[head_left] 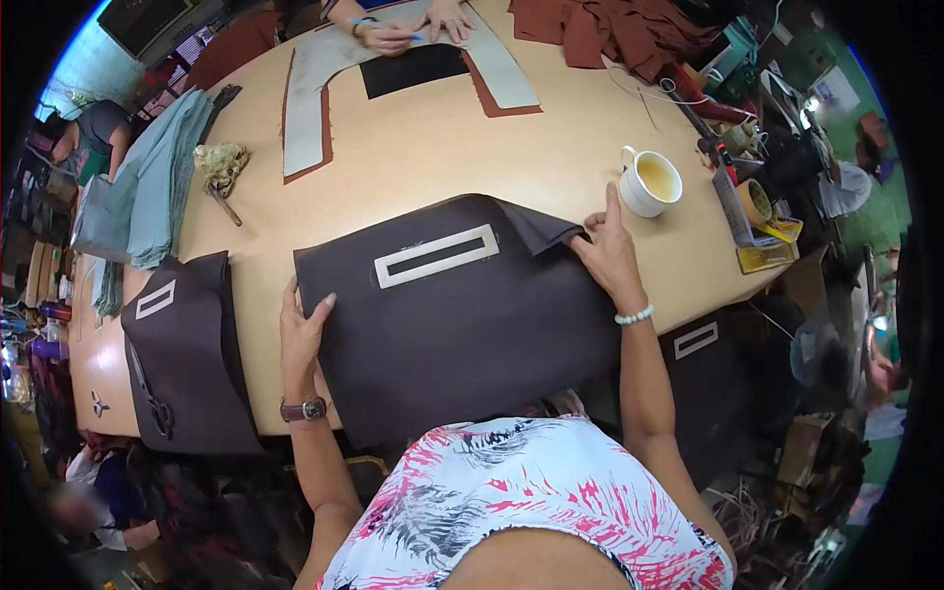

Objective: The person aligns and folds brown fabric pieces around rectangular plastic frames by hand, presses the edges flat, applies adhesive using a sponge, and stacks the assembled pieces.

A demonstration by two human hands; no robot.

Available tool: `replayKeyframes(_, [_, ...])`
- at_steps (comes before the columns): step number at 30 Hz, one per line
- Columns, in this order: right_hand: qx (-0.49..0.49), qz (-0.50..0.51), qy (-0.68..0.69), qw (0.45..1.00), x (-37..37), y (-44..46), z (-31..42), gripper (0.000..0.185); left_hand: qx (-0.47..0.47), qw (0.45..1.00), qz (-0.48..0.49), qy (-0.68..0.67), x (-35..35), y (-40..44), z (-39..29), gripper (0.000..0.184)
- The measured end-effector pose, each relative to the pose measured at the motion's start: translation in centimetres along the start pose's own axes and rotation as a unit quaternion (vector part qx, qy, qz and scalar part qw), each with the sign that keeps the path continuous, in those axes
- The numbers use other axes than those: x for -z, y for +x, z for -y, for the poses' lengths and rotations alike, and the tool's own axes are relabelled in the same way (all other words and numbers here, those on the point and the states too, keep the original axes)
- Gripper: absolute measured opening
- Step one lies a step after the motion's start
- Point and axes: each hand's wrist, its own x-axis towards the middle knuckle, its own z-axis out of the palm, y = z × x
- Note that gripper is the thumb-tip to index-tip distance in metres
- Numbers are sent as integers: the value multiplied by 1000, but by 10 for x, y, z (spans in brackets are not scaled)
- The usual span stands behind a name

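A large dark brown sheet of material lies across the table's front edge, close to my body. Near its far edge is a pale rectangular frame around a long slot. My left hand grips the sheet's left edge, thumb on top and fingers partly hidden beneath. At the far right corner, which is folded over, my right hand pinches the material between thumb and fingers, its index finger pointing up. A white cup of yellowish liquid stands just beyond that hand.
Left, another dark piece carries scissors; teal cloth is stacked behind. Across the table, a co-worker's hands work with a blue pen on a pale pattern. Rust cloth and a basket are right.
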Motion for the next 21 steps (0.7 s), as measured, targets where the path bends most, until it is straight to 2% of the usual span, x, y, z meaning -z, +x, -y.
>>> replayKeyframes(7, [-4,-29,-34,999,-29,31,2,84,-214,964,-111,113,-16,1,13,60])
replayKeyframes(10, [-39,11,20,999,-24,39,14,81,-140,988,-39,58,-6,-1,10,54])
replayKeyframes(11, [-49,15,76,996,-21,39,19,80,-91,995,-31,29,-4,-2,5,53])
replayKeyframes(13, [10,-2,100,995,-34,45,7,79,10,1000,-1,-23,-5,-4,-10,51])
replayKeyframes(14, [35,-14,108,993,-37,43,0,78,-16,998,11,-52,-2,-1,-9,52])
replayKeyframes(17, [12,19,209,978,6,18,36,74,-65,985,53,-154,-6,3,-13,55])
replayKeyframes(18, [40,-15,243,969,20,7,26,73,-62,978,64,-190,-15,-3,-29,55])
replayKeyframes(20, [108,-80,309,942,45,-14,9,69,-58,963,145,-221,-34,-15,-53,52])
replayKeyframes(21, [76,-81,333,936,69,-31,-2,71,-66,962,148,-220,-48,-17,-58,49])
